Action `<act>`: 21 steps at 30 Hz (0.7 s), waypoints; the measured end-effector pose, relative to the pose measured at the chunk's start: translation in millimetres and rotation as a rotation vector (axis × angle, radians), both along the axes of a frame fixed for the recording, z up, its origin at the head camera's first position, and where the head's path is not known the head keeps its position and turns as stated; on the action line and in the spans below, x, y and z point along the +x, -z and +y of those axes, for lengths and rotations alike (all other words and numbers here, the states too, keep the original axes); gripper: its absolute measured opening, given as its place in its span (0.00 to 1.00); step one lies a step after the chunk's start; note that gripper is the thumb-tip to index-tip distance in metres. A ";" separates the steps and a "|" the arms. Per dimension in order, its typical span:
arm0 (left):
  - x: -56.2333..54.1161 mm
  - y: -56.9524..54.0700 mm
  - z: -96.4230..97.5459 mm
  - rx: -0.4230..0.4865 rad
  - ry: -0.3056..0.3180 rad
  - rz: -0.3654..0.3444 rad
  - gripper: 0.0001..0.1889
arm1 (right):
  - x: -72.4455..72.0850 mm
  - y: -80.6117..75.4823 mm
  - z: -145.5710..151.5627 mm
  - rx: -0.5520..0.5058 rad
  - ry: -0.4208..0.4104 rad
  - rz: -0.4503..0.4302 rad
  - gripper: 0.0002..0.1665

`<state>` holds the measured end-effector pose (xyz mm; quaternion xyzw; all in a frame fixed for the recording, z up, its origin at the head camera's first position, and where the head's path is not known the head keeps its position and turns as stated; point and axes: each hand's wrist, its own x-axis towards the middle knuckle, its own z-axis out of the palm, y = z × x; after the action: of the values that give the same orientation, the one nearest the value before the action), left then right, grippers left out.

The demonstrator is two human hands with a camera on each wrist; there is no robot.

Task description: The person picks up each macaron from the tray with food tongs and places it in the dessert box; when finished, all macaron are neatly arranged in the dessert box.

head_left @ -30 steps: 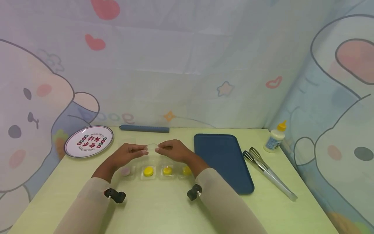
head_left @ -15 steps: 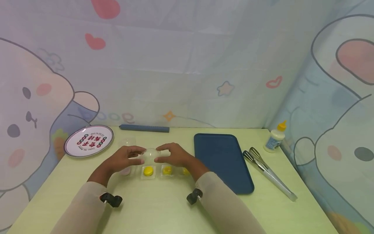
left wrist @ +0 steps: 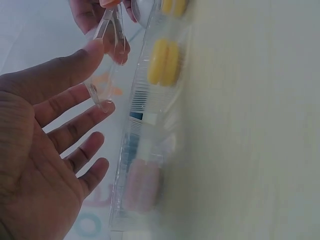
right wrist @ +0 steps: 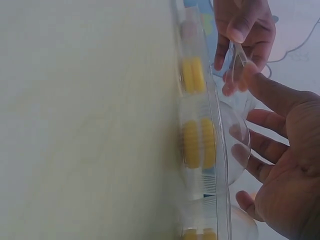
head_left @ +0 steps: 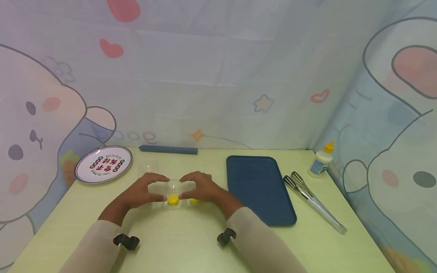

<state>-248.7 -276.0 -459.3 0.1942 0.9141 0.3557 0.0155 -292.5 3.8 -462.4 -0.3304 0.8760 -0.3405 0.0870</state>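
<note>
Both hands hold one clear plastic dome lid [head_left: 174, 185] between them, low over a yellow macaron [head_left: 173, 200] in a clear tray. My left hand [head_left: 141, 191] pinches the lid's left edge between thumb and fingertips; its other fingers spread loosely in the left wrist view. On the opposite edge, the thumb and fingertips of my right hand [head_left: 203, 188] grip the lid. A pale pink macaron [left wrist: 142, 185] sits below the left hand. Beside the right hand, another yellow macaron [right wrist: 199, 144] lies under a clear dome [right wrist: 237, 145]. Whether the held lid touches its tray I cannot tell.
Behind the left hand stands another clear plastic piece [head_left: 149, 165]. A white printed plate [head_left: 104, 180] is at back left, near a blue-grey stick [head_left: 168, 149]. Rightward are a dark blue tray [head_left: 261, 189], metal tongs [head_left: 317, 204] and a yellow-capped bottle [head_left: 321, 163].
Both hands have come down and nearer the person with the dome lid, from behind the row of macarons to just over the yellow one. The grip has widened around the lid.
</note>
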 end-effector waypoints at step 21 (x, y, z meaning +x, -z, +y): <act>16.2 7.2 5.4 -0.004 0.030 0.097 0.34 | 20.8 4.8 -7.6 0.101 0.048 0.116 0.35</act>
<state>-232.4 -270.6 -466.5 0.2247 0.9114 0.3439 -0.0234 -271.6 -3.8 -467.2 -0.3237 0.9033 -0.2780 0.0444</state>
